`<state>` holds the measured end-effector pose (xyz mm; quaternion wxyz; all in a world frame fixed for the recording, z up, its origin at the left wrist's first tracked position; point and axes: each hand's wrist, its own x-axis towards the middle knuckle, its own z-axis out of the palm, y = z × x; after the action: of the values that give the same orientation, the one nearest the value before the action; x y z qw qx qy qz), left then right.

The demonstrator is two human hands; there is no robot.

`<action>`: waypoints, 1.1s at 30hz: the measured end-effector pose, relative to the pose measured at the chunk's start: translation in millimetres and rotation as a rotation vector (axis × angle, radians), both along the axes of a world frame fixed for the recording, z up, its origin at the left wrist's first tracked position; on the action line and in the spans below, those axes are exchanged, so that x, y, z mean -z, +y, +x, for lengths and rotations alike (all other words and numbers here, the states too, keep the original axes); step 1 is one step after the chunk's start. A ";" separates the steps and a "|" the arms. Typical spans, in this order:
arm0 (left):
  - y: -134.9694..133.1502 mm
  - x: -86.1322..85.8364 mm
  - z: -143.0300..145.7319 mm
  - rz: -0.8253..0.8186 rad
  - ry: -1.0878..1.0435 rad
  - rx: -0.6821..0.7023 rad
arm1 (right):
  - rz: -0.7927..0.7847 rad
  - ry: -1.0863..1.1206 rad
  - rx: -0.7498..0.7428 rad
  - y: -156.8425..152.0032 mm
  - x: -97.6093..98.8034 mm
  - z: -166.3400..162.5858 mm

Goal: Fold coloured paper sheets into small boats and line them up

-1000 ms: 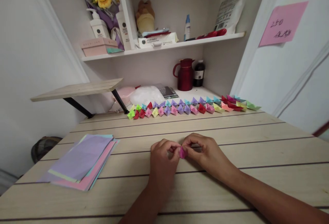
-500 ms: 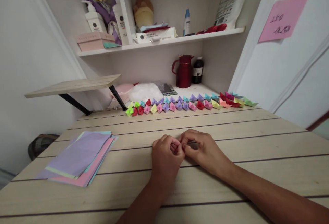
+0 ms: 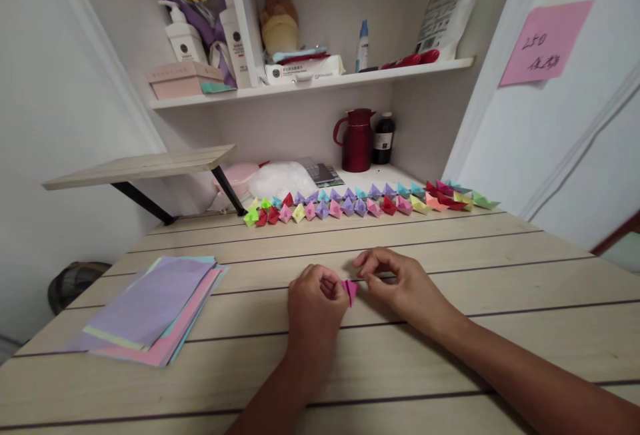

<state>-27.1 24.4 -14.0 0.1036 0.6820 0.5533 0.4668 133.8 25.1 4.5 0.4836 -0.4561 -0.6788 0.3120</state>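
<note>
A small folded pink paper piece (image 3: 351, 288) sits between my two hands just above the wooden table (image 3: 350, 362). My left hand (image 3: 315, 305) is curled, its fingertips pinching the left side of the piece. Close on the piece's right is my right hand (image 3: 400, 285), fingers bent and pinched together at its edge. Along the far side of the table runs a row of several folded paper boats (image 3: 360, 205) in green, red, pink, purple, blue and yellow.
A stack of coloured paper sheets (image 3: 150, 312) lies at the left of the table. A raised wooden board (image 3: 140, 167) stands on black legs at the back left. A red jug (image 3: 356, 142), a dark bottle (image 3: 385, 140) and shelf clutter sit behind. A pink note (image 3: 545, 42) hangs on the right wall.
The hands were pressed together over the piece half a second ago; they have drawn slightly apart and the pink piece shows between them again. The view shifted a little.
</note>
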 end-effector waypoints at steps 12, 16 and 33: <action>-0.2 -3.3 -5.9 0.001 -0.021 0.030 | -0.057 -0.051 -0.077 -0.4 -2.3 3.2; -2.0 -6.1 -3.0 0.010 0.010 0.058 | 0.004 -0.122 -0.087 -2.8 -1.6 -1.4; -0.1 -2.8 0.0 -0.004 0.023 0.069 | 0.047 -0.233 -0.073 1.2 6.4 -4.8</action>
<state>-27.1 24.2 -11.2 0.1148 0.7058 0.5316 0.4540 129.0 26.3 -1.9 0.4002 -0.4529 -0.7537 0.2581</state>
